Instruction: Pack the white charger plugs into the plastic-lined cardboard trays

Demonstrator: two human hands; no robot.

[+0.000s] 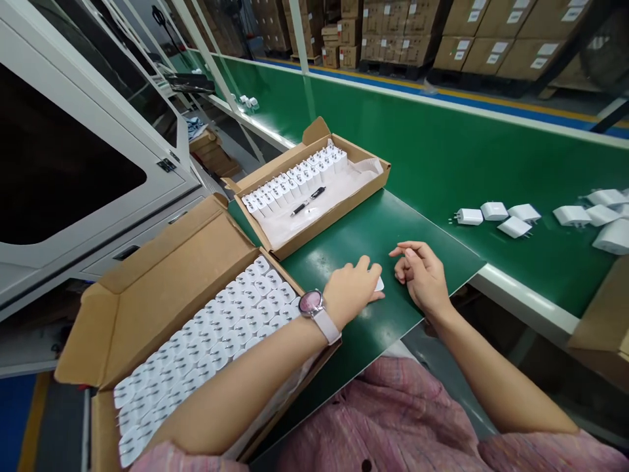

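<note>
My left hand (pixel 351 288), with a watch (pixel 311 303) on its wrist, is wrapped round a white charger plug (pixel 379 284) just above the green work board (pixel 373 321). Only one end of that plug shows past the fingers. To its right, my right hand (pixel 421 278) is raised with the fingers curled and the index finger reaching toward the left; it is apart from the plug, and no object shows in it. Under my left forearm stands a cardboard box (pixel 105 419) filled with rows of white charger plugs (pixel 211 334), prongs up.
Beyond it, a second open box (pixel 334 211) holds rows of plugs (pixel 295 180) and a pen (pixel 308 201) on white lining. Loose plugs (pixel 515 227) lie on the green conveyor belt (pixel 442 157) at right. A white machine (pixel 98 124) stands left, a carton (pixel 604 321) right.
</note>
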